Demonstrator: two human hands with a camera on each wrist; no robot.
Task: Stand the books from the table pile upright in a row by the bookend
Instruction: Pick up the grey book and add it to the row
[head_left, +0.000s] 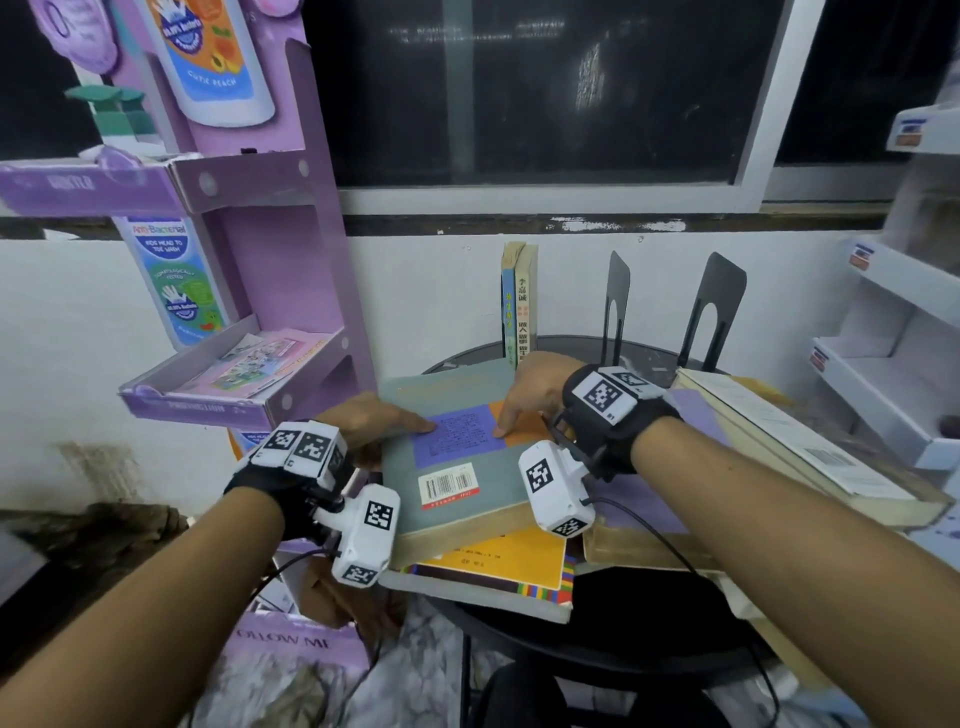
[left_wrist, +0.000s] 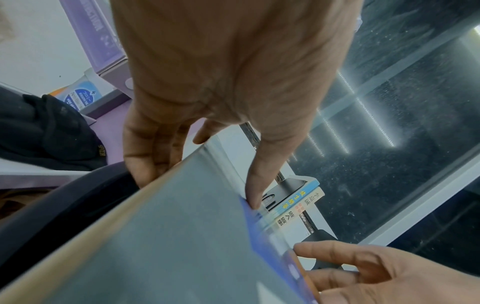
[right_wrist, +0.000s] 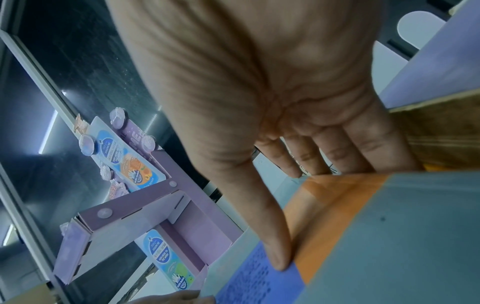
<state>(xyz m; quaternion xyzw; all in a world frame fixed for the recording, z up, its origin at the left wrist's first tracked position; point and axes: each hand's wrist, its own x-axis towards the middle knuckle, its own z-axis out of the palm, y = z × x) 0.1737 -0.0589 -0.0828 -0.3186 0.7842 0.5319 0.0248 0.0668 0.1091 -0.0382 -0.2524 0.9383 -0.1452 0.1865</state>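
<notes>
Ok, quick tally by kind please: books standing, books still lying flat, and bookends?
Upright books: 2
Flat books: 4, namely the grey book, yellow book, purple book and white book
Black bookends: 2
Total: 8

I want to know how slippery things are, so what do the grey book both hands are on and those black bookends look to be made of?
Grey book: paperback, it seems, with a matte card cover showing no glare and yellowed paper page edges. Both the left hand and right hand grip it. Black bookends: likely thin sheet metal with a dull dark coating, judging by the flat cut-out shape.
</notes>
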